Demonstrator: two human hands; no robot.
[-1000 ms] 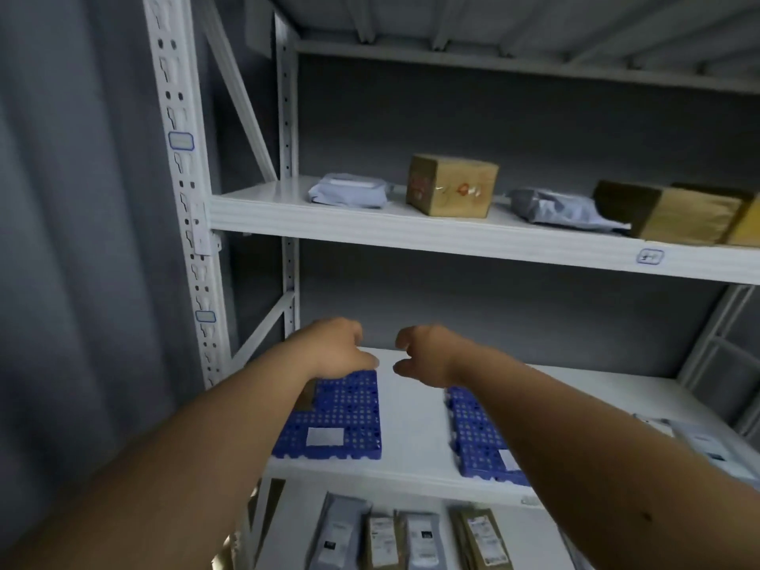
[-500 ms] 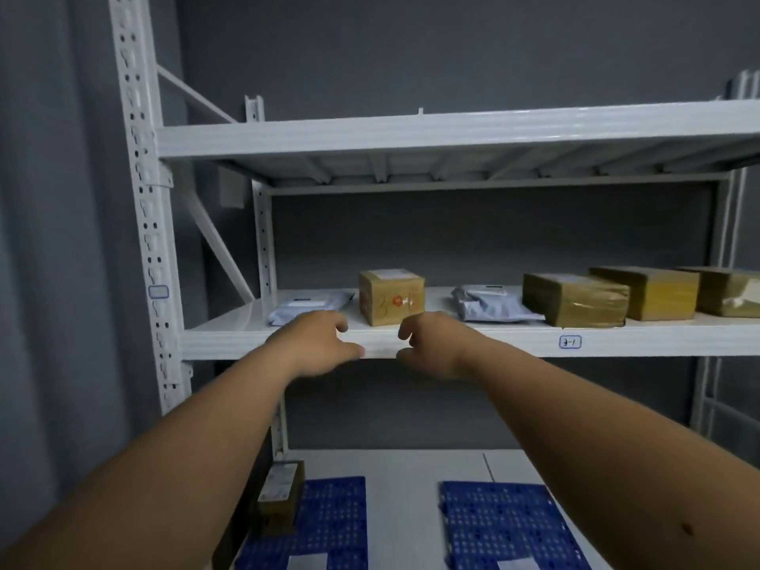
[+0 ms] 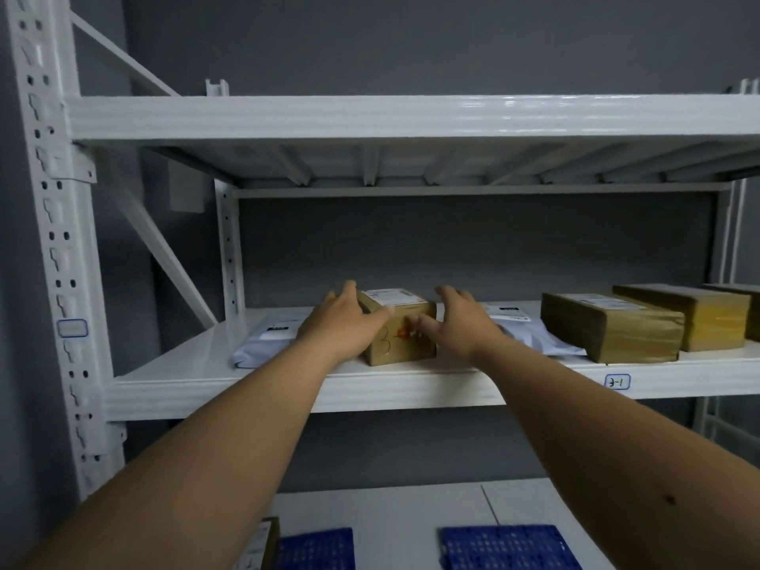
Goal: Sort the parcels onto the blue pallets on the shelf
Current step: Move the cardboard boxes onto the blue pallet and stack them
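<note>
Having risen from shelf edge, left hand [image 3: 343,322] and right hand [image 3: 456,322], fingers released, flank the brown box [image 3: 401,333] at 9 and 3 o'clock, pickup imminent.

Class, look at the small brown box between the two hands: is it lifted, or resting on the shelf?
Resting. The small brown box sits flat on the shelf, its base meeting the board, with the left hand and right hand open at its sides.

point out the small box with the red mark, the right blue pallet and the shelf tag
small box [image 3: 405,308], head view, on its top right face beside the white label
right blue pallet [image 3: 506,547], head view, middle of its grid top
shelf tag [image 3: 617,382], head view, centre of the tag on the shelf's front edge
</note>
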